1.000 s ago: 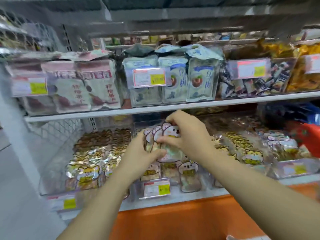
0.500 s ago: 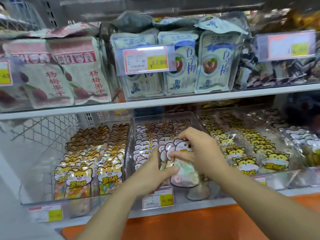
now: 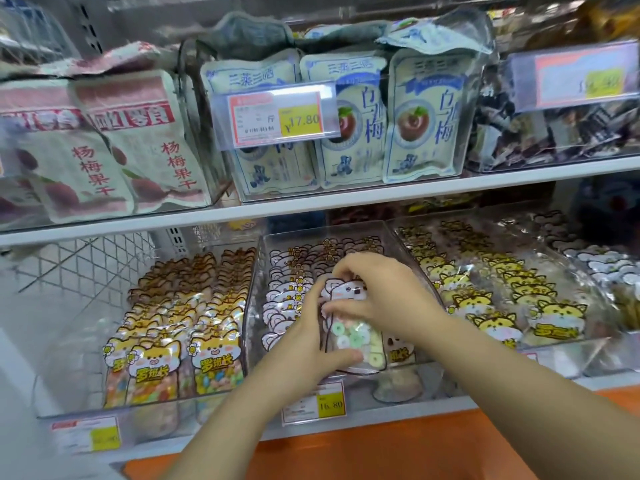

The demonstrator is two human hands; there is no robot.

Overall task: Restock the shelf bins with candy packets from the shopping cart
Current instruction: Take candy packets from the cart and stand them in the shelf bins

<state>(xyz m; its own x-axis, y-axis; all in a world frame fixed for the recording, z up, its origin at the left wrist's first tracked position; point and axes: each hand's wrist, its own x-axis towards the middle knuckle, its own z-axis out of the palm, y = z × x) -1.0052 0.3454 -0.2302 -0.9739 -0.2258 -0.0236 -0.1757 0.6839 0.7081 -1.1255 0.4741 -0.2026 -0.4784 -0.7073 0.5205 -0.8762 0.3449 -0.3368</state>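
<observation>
left hand and right hand gripped one candy packet at the front edge of the middle bin; likely best seated upright, label facing out.

Left hand and right hand lowered the packet into the bin.

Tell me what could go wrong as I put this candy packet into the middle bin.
The bin looks nearly full, so forcing the candy packet in may crumple it or tip the standing packets. Your left hand and right hand hold it at the front edge, so it could slip out.
</observation>
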